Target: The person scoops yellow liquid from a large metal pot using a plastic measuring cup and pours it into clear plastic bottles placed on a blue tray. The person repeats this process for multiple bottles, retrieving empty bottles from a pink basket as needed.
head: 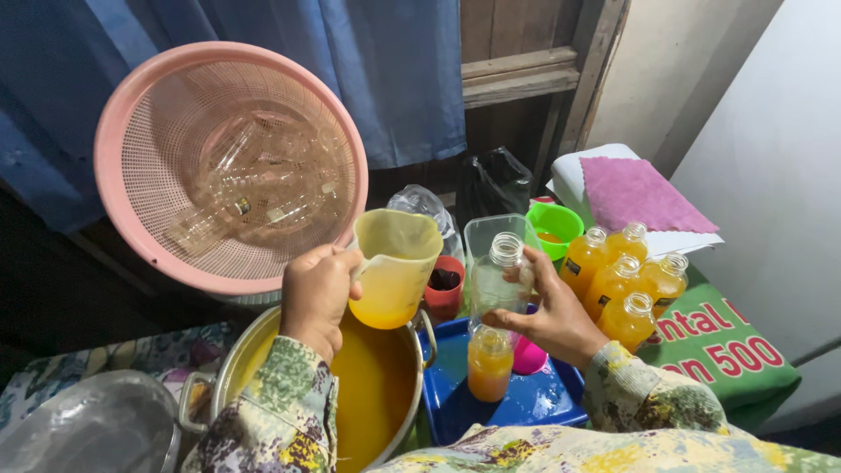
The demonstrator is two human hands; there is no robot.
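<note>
My left hand (317,296) grips the handle of a translucent plastic jug (396,267) partly filled with orange juice, held over a large metal pot (229,359) of the same juice. My right hand (550,312) holds an empty clear plastic bottle (501,278) upright above a blue tray (536,396). On the tray stands a partly filled bottle of juice (490,363) next to a pink funnel (528,356). Several filled uncapped juice bottles (624,285) stand to the right.
A pink mesh basket (229,166) with empty clear bottles leans at the back left. A red cup (445,285), a green bowl (554,228), a clear container (487,233), a purple cloth (635,194) and a metal lid (88,429) are around.
</note>
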